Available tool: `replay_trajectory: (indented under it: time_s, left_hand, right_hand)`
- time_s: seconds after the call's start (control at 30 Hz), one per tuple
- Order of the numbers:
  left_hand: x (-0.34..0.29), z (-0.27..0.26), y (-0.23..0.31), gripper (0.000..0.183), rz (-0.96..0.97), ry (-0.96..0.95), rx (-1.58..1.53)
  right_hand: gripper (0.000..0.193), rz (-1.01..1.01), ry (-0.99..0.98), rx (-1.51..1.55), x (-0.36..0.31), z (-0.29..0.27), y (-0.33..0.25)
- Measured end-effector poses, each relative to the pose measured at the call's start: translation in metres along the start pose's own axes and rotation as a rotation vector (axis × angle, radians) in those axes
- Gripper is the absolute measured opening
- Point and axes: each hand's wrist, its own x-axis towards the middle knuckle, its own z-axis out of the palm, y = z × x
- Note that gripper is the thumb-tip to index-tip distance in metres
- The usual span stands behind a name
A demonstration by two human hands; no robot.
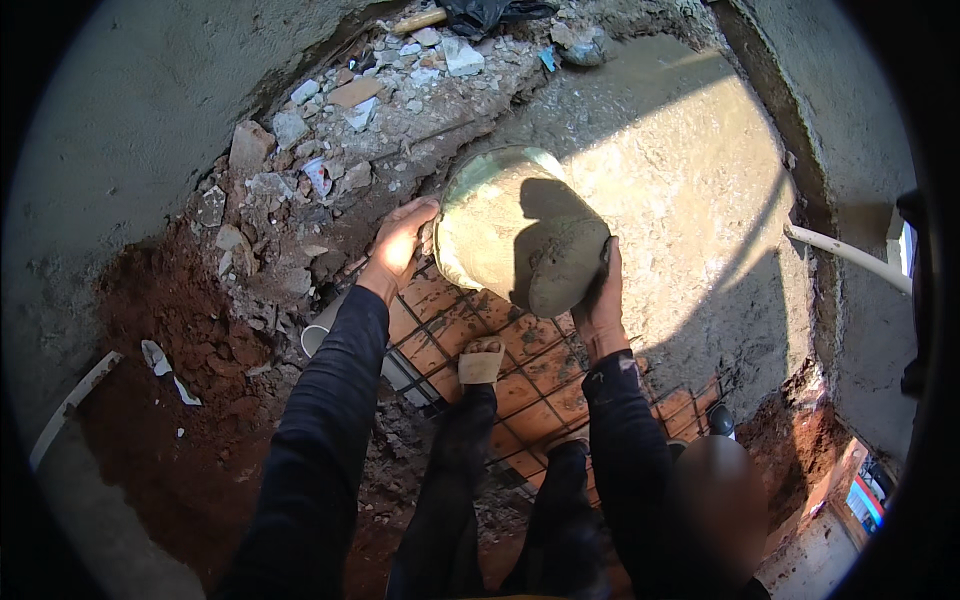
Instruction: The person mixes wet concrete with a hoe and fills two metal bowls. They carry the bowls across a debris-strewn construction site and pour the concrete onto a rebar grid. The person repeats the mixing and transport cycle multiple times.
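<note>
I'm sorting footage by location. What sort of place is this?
Most likely a construction site: a cement-caked bucket is held in both hands, what looks like wet concrete covers the ground, and broken rubble lies nearby.

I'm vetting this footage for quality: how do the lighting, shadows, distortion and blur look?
Head view: harsh sun brightens the wet concrete, with hard-edged shade beside it; head view: a dark shadow falls across the concrete-smeared bucket; head view: fisheye distortion bends straight edges inside a black rim, and a blurred patch hides detail at lower right.
</note>
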Motion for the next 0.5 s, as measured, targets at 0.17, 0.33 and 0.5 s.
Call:
replay_trajectory:
  time_s: [0.17, 0.33, 0.5]
  left_hand:
    - [-0.01, -0.035, -0.053, 0.047, -0.094, 0.247, -0.292]
    - [-0.041, -0.071, -0.104, 0.066, -0.074, 0.237, -0.566]
    - [-0.042, -0.121, -0.189, 0.065, -0.024, 0.338, -0.596]
  right_hand:
    - [0.085, -0.088, 0.132, -0.453, 0.006, 0.037, -0.002]
    - [0.075, -0.225, -0.173, -0.867, -0.009, 0.082, 0.021]
    - [0.065, -0.759, -0.368, -1.304, 0.009, 0.063, 0.083]
